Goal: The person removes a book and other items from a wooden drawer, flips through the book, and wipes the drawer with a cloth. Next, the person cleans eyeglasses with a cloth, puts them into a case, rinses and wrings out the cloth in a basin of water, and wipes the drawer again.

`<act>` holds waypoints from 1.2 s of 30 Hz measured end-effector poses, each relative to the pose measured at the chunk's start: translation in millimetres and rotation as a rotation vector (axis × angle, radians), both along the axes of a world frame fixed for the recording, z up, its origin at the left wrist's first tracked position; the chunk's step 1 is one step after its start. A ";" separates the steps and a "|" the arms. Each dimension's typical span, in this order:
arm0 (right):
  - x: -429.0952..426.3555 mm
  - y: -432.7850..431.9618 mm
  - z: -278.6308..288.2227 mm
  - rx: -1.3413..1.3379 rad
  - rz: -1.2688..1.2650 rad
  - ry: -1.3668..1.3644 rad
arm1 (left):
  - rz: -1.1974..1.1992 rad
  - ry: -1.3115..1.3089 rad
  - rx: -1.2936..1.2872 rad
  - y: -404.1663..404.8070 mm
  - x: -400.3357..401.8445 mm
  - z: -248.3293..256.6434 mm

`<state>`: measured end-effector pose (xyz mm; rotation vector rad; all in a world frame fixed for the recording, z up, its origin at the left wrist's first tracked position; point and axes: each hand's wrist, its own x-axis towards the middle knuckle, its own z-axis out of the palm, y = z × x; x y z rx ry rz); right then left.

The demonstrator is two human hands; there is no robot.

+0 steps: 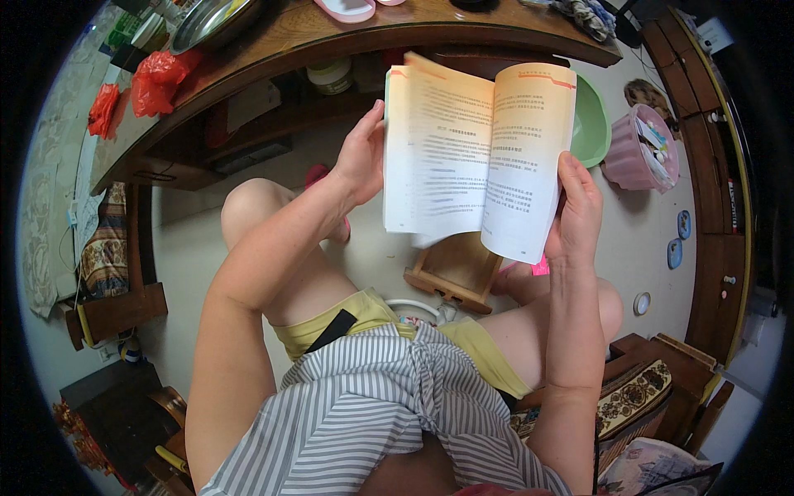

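An open paperback book [443, 155] with printed pages and orange-tinted page tops is held up above my knees. My left hand [364, 152] grips its left edge, the thumb pointing upward along the side. At the right edge, my right hand [577, 204] holds the cover from behind with fingers at the page margin. A page near the middle is blurred and lifted, its lower corner curling below the others. Behind the book, a small wooden stool [456, 273] is partly hidden.
A wooden table [298, 40] runs across the front, bearing a metal basin [214, 25] and a red plastic bag [158, 80]. On the floor at right are a green basin [592, 121], a pink waste bin [642, 152] and blue dishes [675, 253]. Wooden cabinets [710, 173] line the right.
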<state>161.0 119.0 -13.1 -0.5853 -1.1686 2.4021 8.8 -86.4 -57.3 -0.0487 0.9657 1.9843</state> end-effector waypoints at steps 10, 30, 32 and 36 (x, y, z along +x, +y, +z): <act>0.3 0.2 -1.2 0.022 -0.007 -0.006 | 0.000 0.025 -0.030 1.9 1.6 0.4; -1.3 -3.1 6.9 0.032 -0.048 -0.020 | 0.059 0.001 -0.122 1.6 3.7 0.9; 0.9 2.1 5.6 0.047 -0.041 -0.014 | 0.077 0.008 -0.105 2.1 3.5 0.2; 2.0 1.1 6.6 0.104 -0.050 -0.002 | 0.018 0.039 -0.041 -0.1 1.1 1.4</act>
